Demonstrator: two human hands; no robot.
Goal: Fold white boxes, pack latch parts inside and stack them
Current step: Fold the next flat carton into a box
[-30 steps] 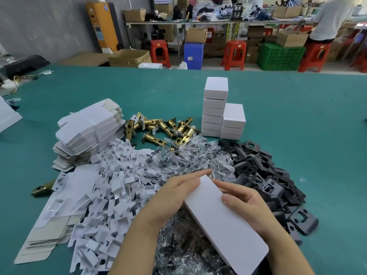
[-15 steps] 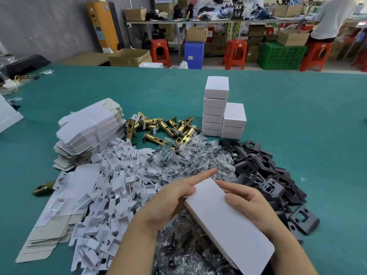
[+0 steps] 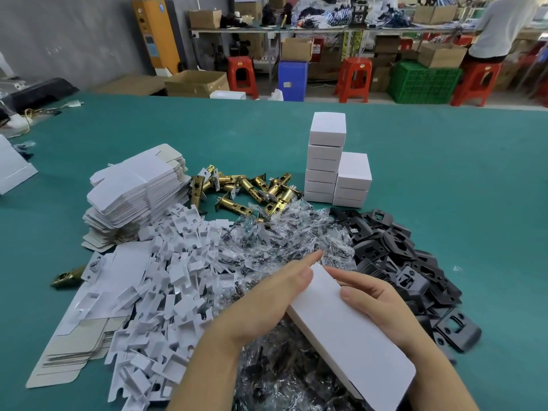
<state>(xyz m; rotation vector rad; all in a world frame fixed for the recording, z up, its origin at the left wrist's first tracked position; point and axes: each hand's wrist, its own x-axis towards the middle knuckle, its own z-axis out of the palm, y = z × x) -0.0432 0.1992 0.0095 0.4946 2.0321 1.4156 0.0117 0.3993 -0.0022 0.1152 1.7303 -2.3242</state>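
Observation:
I hold a long white box slantwise above the heap of parts near the table's front. My left hand grips its left side, index finger stretched past the far end. My right hand holds the right side with the thumb on top. Two stacks of finished white boxes stand mid-table. Brass latch bolts lie left of the stacks. Flat unfolded box blanks are piled at the left.
White card inserts, clear bags of screws and black strike plates cover the green table around my hands. One brass part lies apart at the left. Stools, crates and a person stand beyond the table.
The box and both hands have shifted slightly down and right. My left index finger has stretched out past the box's far end.

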